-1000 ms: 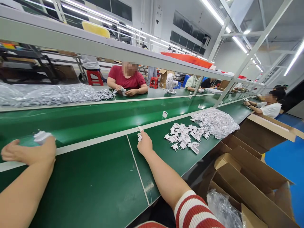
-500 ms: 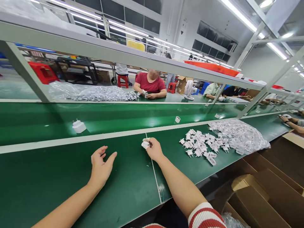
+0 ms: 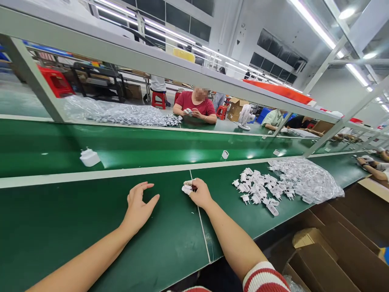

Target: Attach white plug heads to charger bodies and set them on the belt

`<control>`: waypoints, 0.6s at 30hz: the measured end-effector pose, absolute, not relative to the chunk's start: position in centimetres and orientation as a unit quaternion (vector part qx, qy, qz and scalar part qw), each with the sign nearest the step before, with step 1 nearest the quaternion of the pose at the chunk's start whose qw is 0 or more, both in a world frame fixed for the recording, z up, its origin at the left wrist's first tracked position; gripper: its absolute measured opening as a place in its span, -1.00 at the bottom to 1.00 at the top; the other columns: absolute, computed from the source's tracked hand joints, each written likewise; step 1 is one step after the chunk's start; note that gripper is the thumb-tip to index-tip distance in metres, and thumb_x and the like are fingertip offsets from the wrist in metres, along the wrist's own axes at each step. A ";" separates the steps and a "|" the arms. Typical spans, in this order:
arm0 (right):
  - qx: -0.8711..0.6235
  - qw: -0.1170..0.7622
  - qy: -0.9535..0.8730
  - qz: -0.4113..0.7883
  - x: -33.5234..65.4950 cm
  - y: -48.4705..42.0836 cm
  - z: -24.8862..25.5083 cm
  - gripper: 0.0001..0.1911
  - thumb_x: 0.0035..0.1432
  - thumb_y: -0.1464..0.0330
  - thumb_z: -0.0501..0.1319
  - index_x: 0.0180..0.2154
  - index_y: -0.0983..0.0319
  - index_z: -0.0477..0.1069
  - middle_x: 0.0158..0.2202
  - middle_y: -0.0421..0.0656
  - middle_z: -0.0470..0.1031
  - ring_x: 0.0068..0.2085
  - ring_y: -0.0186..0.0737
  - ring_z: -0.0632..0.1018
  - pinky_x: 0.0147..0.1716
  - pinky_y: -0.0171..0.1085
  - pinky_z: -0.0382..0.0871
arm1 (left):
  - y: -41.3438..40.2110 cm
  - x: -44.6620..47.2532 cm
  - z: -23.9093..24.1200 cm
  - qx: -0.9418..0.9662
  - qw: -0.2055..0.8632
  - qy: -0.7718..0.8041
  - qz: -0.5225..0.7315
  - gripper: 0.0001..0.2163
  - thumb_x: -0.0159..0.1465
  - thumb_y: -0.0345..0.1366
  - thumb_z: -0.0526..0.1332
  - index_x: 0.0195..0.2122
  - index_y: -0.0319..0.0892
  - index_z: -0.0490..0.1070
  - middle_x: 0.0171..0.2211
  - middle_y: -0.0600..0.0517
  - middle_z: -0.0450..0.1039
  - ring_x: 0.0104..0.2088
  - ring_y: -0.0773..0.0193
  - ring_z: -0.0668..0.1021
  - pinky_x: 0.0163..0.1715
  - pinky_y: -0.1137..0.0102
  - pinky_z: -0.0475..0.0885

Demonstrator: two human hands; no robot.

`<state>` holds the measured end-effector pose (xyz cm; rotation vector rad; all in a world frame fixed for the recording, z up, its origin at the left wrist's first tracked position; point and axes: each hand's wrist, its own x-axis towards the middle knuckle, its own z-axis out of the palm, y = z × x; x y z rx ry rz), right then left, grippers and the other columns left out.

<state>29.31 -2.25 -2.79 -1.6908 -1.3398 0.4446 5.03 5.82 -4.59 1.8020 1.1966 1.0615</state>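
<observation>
My left hand (image 3: 138,207) hovers just over the green table (image 3: 91,231), fingers spread and curled, holding nothing. My right hand (image 3: 199,192) rests on the table a short way to its right, pinched on a small white plug part (image 3: 186,188). A white charger (image 3: 89,157) lies on the green conveyor belt (image 3: 152,148) beyond my left hand. To the right of my right hand lies a pile of white plug parts (image 3: 258,188), partly on a clear plastic bag (image 3: 306,178).
A small white piece (image 3: 225,154) sits on the belt. Across the belt a person in a red shirt (image 3: 196,107) handles parts beside a heap of bagged grey parts (image 3: 121,114). A grey overhead shelf (image 3: 152,61) spans the line. Open cardboard boxes (image 3: 328,259) stand at lower right.
My left hand put the white charger on the belt and drew back to the table, open. The charger has drifted left on the belt. My right hand stayed pinched on its part.
</observation>
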 end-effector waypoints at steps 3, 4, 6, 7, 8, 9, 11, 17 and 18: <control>-0.687 0.445 -0.545 0.181 29.2 -2.3 -2.7 -0.77 0.16 0.33 0.44 -0.10 0.12 0.69 -0.26 -0.15 0.55 -0.19 -0.18 0.58 -0.09 -0.18 0.52 | 5.8 5.0 -4.3 0.701 0.363 0.464 0.402 -0.60 0.22 0.01 0.26 0.05 0.01 0.45 0.28 -0.12 0.33 0.33 -0.17 0.33 0.36 -0.20 0.25; -0.688 0.445 -0.544 0.182 29.2 -2.3 -2.7 -0.76 0.16 0.33 0.43 -0.09 0.12 0.69 -0.25 -0.15 0.56 -0.19 -0.18 0.58 -0.09 -0.18 0.52 | 5.8 5.0 -4.2 0.702 0.363 0.465 0.398 -0.60 0.21 0.00 0.26 0.05 0.01 0.45 0.28 -0.12 0.33 0.33 -0.17 0.33 0.36 -0.20 0.25; -0.690 0.447 -0.538 0.187 29.3 -2.3 -2.8 -0.71 0.16 0.35 0.43 -0.05 0.13 0.68 -0.21 -0.14 0.58 -0.21 -0.20 0.59 -0.08 -0.17 0.53 | 5.8 5.0 -4.1 0.705 0.363 0.466 0.392 -0.60 0.21 0.00 0.26 0.04 0.01 0.46 0.27 -0.12 0.34 0.32 -0.17 0.34 0.35 -0.19 0.26; -0.690 0.449 -0.535 0.190 29.3 -2.2 -2.9 -0.69 0.15 0.36 0.43 -0.03 0.13 0.67 -0.19 -0.13 0.59 -0.20 -0.20 0.59 -0.08 -0.18 0.54 | 5.8 5.0 -4.1 0.707 0.361 0.465 0.392 -0.60 0.21 0.00 0.26 0.04 0.01 0.46 0.27 -0.13 0.35 0.32 -0.17 0.35 0.35 -0.19 0.27; -0.689 0.451 -0.533 0.193 29.4 -2.2 -3.0 -0.69 0.15 0.37 0.43 -0.03 0.13 0.67 -0.17 -0.13 0.60 -0.20 -0.21 0.60 -0.08 -0.18 0.54 | 5.8 5.0 -4.1 0.709 0.358 0.464 0.392 -0.60 0.21 -0.01 0.26 0.03 0.01 0.47 0.27 -0.13 0.36 0.31 -0.17 0.36 0.34 -0.18 0.27; -0.688 0.453 -0.532 0.197 29.4 -2.2 -3.0 -0.69 0.15 0.37 0.43 -0.04 0.12 0.67 -0.17 -0.13 0.60 -0.20 -0.21 0.60 -0.08 -0.19 0.55 | 5.8 5.0 -4.1 0.710 0.356 0.463 0.394 -0.61 0.20 -0.01 0.26 0.03 0.01 0.47 0.26 -0.12 0.36 0.30 -0.16 0.36 0.33 -0.16 0.28; -0.684 0.456 -0.531 0.203 29.4 -2.2 -3.0 -0.73 0.15 0.35 0.43 -0.07 0.12 0.68 -0.18 -0.14 0.60 -0.20 -0.21 0.61 -0.08 -0.19 0.55 | 5.9 5.1 -4.1 0.710 0.354 0.463 0.394 -0.62 0.20 -0.01 0.26 0.02 0.01 0.48 0.26 -0.11 0.38 0.30 -0.16 0.37 0.32 -0.14 0.30; -0.676 0.475 -0.524 0.207 29.4 -2.2 -2.5 -0.77 0.17 0.29 0.42 -0.11 0.14 0.68 -0.16 -0.14 0.57 -0.21 -0.23 0.62 -0.09 -0.18 0.57 | 6.0 5.3 -4.0 0.716 0.357 0.457 0.389 -0.68 0.18 -0.06 0.25 -0.05 0.02 0.52 0.22 -0.08 0.44 0.30 -0.14 0.37 0.35 -0.12 0.23; -0.676 0.477 -0.523 0.206 29.4 -2.2 -2.4 -0.77 0.16 0.28 0.42 -0.11 0.14 0.68 -0.16 -0.14 0.56 -0.22 -0.24 0.62 -0.10 -0.19 0.57 | 5.9 5.3 -4.0 0.715 0.359 0.457 0.389 -0.68 0.18 -0.06 0.25 -0.06 0.02 0.53 0.22 -0.08 0.44 0.31 -0.14 0.37 0.35 -0.12 0.23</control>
